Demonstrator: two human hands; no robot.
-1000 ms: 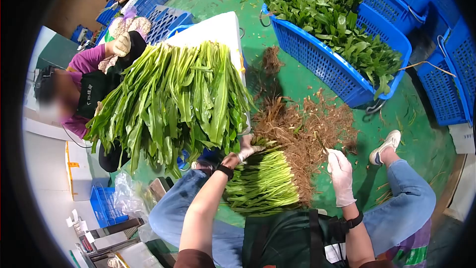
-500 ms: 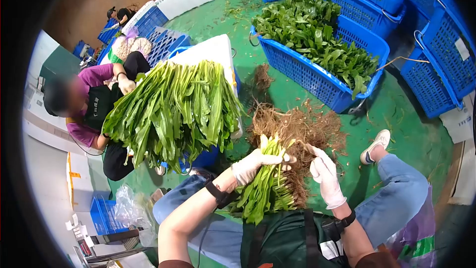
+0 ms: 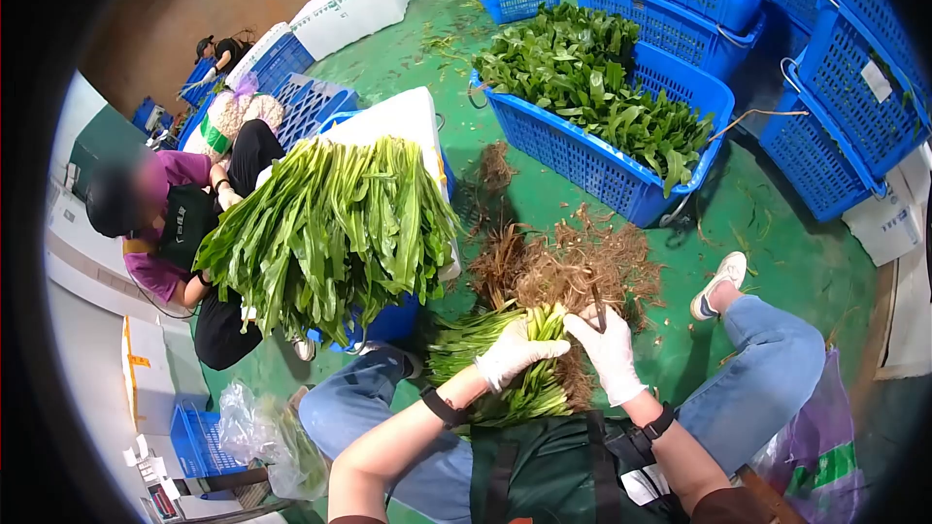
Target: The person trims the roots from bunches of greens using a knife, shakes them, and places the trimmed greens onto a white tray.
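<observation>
Stems (image 3: 546, 318): clasping with curled fingers (image 3: 516, 335) of left hand (image 3: 512, 357); pinching thin dark tool (image 3: 598, 311) in right hand (image 3: 609, 355). Showing unreadable white lettering (image 3: 179, 231) on co-worker's apron (image 3: 194, 218) at left.

Wearer's hands: two, left hand (image 3: 521, 354) and right hand (image 3: 607, 354). Dark tools (image 3: 599, 316) in the right: one. Wristbands (image 3: 444, 408) on the wearer: two. Co-workers (image 3: 186, 223) at left: two. Heaps of long leaves (image 3: 330, 233), left: one. Clear bags (image 3: 248, 427), near left: one. Purple bags (image 3: 818, 415), near right: one.
</observation>
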